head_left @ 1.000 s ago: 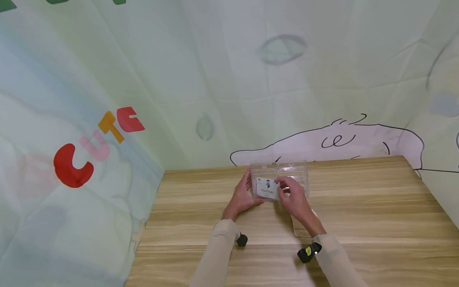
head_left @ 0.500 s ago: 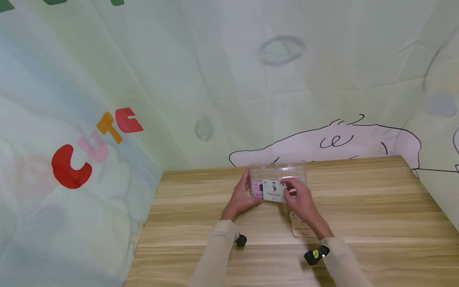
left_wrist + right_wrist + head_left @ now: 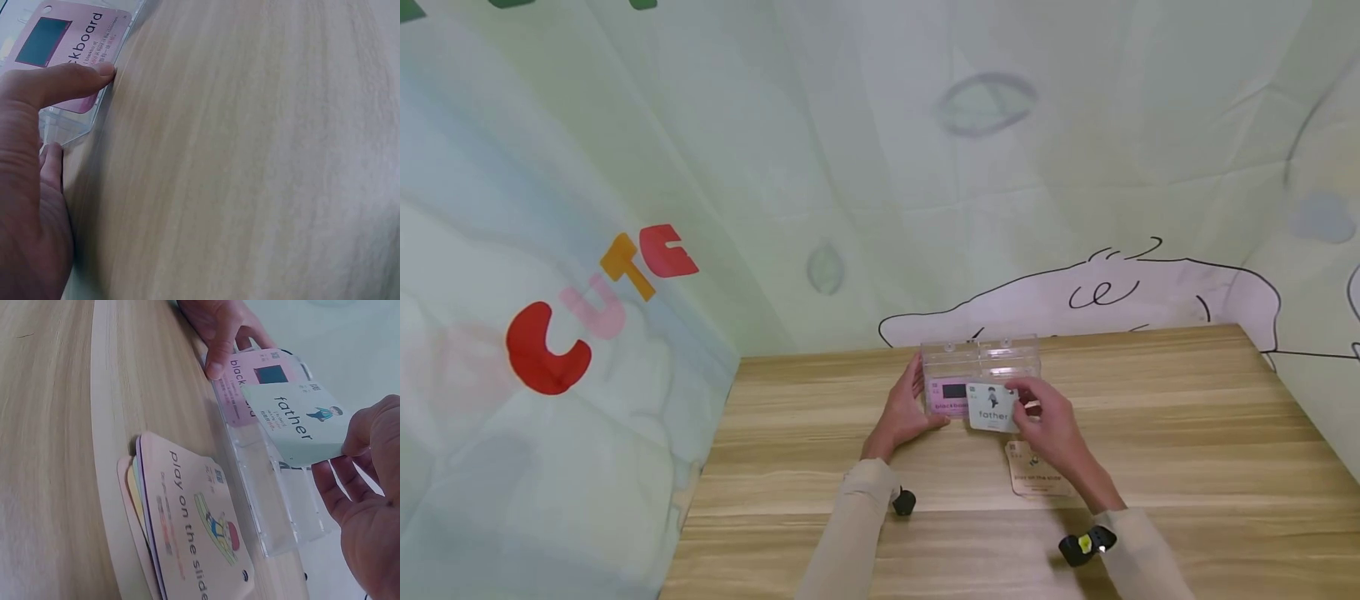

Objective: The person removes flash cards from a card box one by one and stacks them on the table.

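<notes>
A clear plastic box [image 3: 1009, 363] with several compartments stands on the table, and my left hand [image 3: 907, 419] holds its left end, the thumb [image 3: 81, 81] lying over the front edge. Inside the left part lies a pink card [image 3: 947, 407] printed "blackboard". My right hand [image 3: 1054, 423] pinches a pale card [image 3: 297, 419] printed "father" by its right edge, with a child-like figure drawn on it. This tilted card hangs in front of the box and hides part of the pink one. The right section of the box [image 3: 275, 512] shows clear plastic.
A small stack of cards [image 3: 187, 519], the top one printed "play on the slide", lies on the wooden table [image 3: 1180, 450] in front of the box, below my right hand. A printed curtain [image 3: 880, 167] hangs behind the table and along its left side.
My right hand has drawn the "father" card right and toward me, off the pink "blackboard" card, which now shows more. The stack of cards is less covered by my arm. My left hand stays put.
</notes>
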A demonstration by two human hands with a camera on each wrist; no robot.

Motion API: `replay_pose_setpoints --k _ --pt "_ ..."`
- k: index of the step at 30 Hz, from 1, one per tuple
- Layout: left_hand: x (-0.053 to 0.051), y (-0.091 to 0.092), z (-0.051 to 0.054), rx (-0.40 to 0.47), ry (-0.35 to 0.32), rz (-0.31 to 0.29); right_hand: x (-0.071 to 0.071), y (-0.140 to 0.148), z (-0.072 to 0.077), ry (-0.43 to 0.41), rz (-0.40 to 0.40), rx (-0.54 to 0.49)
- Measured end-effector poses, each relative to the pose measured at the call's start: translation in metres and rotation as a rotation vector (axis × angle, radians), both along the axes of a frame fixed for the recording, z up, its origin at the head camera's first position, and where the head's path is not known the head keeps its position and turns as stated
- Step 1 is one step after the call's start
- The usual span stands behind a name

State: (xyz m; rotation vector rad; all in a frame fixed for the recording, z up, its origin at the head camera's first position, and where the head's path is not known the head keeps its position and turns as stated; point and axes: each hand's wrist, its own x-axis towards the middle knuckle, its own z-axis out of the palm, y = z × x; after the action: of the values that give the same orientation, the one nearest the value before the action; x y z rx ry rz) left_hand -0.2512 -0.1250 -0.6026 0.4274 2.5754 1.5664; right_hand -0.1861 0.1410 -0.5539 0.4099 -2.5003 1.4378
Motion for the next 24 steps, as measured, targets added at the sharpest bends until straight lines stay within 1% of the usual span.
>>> replay_pose_setpoints --k 7,13,18,24 --pt "0.0 0.0 0.0 0.008 0.011 -0.007 0.007 0.011 0.003 -0.039 -0.003 0.008" --pt "0.001 0.0 0.001 0.016 0.012 -0.001 0.015 0.021 0.005 -0.083 -0.004 -0.001" --pt "0.001 0.001 0.001 0.008 0.002 0.004 0.021 0.031 0.004 -0.131 -0.015 -0.022" --pt "0.002 0.001 0.002 -0.002 -0.004 0.008 0.027 0.039 -0.001 -0.176 -0.022 -0.02"
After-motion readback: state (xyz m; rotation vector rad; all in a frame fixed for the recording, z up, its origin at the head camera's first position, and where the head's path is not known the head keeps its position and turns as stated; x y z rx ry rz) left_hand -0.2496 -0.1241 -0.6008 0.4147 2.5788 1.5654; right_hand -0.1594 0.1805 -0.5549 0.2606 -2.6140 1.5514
